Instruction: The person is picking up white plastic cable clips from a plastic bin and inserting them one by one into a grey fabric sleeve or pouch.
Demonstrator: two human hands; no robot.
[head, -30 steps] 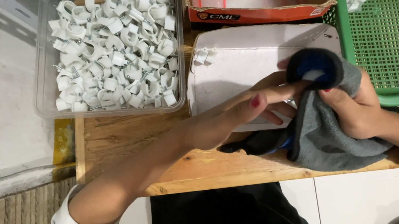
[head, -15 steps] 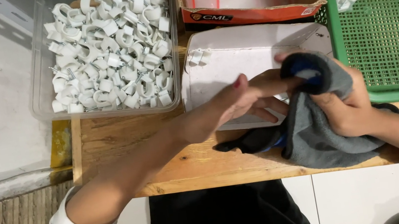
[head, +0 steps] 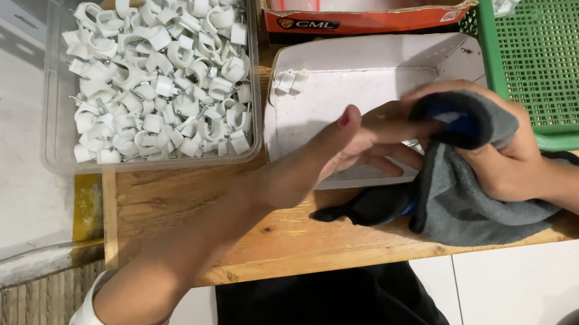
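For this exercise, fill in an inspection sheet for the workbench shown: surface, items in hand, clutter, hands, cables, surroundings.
Surface: wooden board, bare in front.
Items in hand: grey and black glove, held over a white tray.
Clutter: clear tub of white cable clips; cardboard box; green basket with small bags.
Hands: left hand reaches into the glove cuff; right hand has a grip on the cloth.
Cables: nothing seen.
Surroundings: pale floor, white tiles.

Both hands meet over the white tray: the right hand grips a grey glove, the left hand pinching its dark cuff. A clear tub of white clips sits left of the tray.
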